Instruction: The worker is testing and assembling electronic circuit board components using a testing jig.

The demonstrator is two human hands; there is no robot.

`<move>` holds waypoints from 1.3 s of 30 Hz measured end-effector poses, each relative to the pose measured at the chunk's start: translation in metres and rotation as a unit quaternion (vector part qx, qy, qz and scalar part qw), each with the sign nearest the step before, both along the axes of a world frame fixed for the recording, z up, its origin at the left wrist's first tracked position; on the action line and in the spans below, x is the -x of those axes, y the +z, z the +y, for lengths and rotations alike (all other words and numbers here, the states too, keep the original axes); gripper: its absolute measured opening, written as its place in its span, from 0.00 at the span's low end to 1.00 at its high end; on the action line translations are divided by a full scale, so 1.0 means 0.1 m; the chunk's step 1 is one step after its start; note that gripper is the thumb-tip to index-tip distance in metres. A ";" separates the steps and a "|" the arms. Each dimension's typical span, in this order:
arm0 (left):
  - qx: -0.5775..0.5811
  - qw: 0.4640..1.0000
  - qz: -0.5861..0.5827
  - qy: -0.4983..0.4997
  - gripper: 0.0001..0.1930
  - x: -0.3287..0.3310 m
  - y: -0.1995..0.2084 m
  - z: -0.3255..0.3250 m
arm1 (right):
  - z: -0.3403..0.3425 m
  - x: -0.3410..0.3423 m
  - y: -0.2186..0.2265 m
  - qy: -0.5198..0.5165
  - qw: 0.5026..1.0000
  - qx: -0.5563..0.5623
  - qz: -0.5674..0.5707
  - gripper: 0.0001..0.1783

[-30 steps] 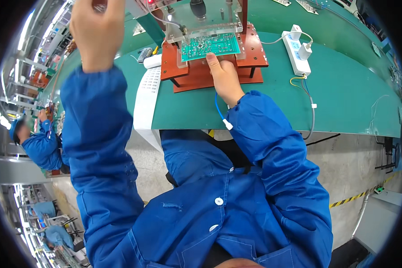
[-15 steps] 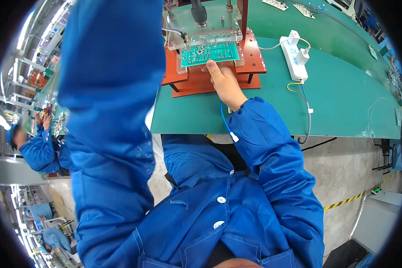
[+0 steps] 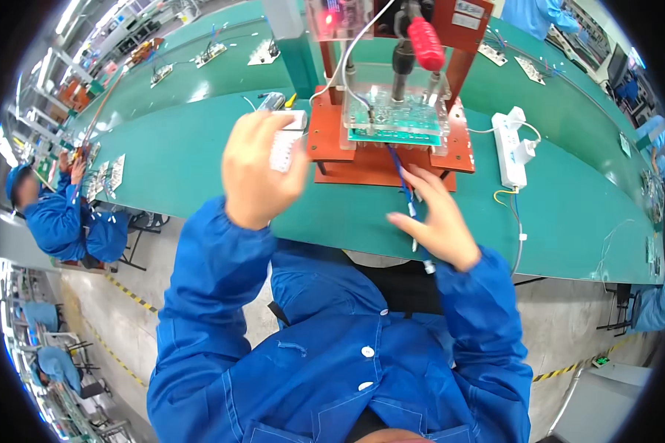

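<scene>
A test fixture with a red-brown base stands on the bench. Its clear press plate is down over a green circuit board, whose front edge shows beneath it. Above the plate, a toggle clamp's red handle points downward. My right hand is open in front of the fixture, beside blue wires with white connectors; whether it touches them, I cannot tell. My left hand is blurred, thumb and fingers apart, over a white box-like thing left of the fixture.
A white power strip with plugs lies right of the fixture. Small board assemblies lie farther back on the green bench. A co-worker in blue sits at the far left; another person is at the back.
My left arm has come down from its raised position. The press plate is lower over the board. My right hand has left the board's front edge and opened near the wires. The view has shifted.
</scene>
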State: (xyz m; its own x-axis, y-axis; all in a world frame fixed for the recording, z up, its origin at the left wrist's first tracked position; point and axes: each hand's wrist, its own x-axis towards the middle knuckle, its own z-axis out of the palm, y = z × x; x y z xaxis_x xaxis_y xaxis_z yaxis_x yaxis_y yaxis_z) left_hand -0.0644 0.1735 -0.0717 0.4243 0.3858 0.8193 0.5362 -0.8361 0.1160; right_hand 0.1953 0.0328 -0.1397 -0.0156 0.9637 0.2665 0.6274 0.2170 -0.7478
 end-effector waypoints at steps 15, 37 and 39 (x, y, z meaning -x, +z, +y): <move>0.666 0.721 -0.147 -0.127 0.40 0.80 -0.87 0.50 | 0.86 1.47 -0.22 0.057 0.989 -0.121 -0.061 0.09; 0.362 0.918 -0.150 0.063 0.20 0.92 -0.49 0.04 | 0.54 1.35 -0.25 0.008 0.970 -0.231 -0.076 0.09; 0.403 0.904 -0.144 0.013 0.18 0.91 -0.51 -0.20 | 0.21 1.17 -0.33 0.012 0.992 -0.107 0.062 0.09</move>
State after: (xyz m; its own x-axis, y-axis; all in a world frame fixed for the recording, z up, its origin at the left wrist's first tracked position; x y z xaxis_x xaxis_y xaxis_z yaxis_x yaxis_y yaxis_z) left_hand -0.1550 0.1538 -0.1223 0.2207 0.9134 0.3419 0.4049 -0.4048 0.8199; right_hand 0.0787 0.0536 -0.1732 0.0082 0.8845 0.4664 0.5258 0.3929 -0.7544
